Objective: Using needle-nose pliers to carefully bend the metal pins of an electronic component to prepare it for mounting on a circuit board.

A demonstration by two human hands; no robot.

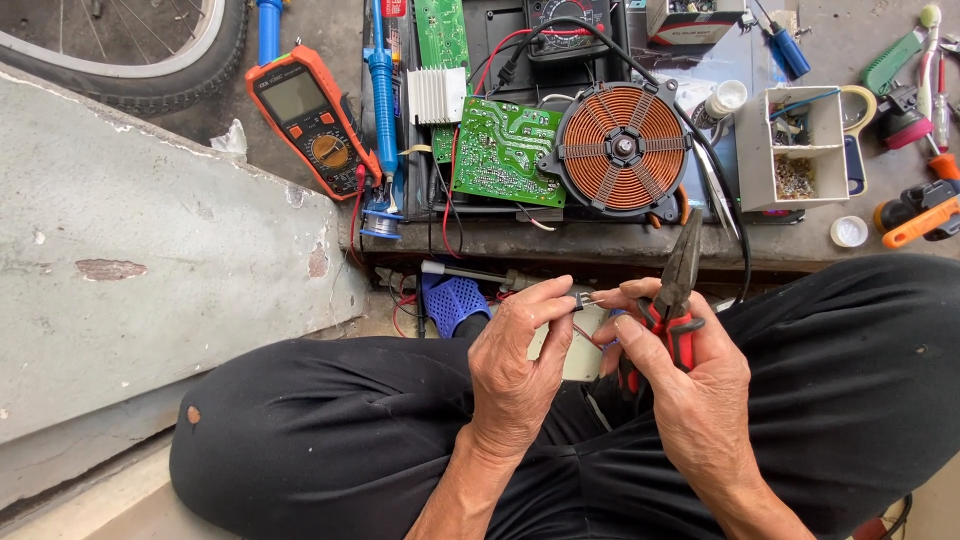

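My left hand (515, 365) pinches a small black electronic component (582, 298) with thin metal legs between thumb and forefinger, above my lap. My right hand (690, 390) grips long-nose pliers (678, 280) with red and black handles; their jaws point up and away, and its fingertips touch the component's legs. Both hands meet over my black trousers (330, 440). Just beyond them lies an opened induction cooker with a green circuit board (505, 150) and a round copper coil (623, 148).
An orange multimeter (312, 120) and a blue soldering iron (383, 100) lie left of the board. A white parts box (795, 150), screwdrivers and tape sit at the right. A concrete slab (130, 260) fills the left; a bicycle tyre (150, 60) is at top left.
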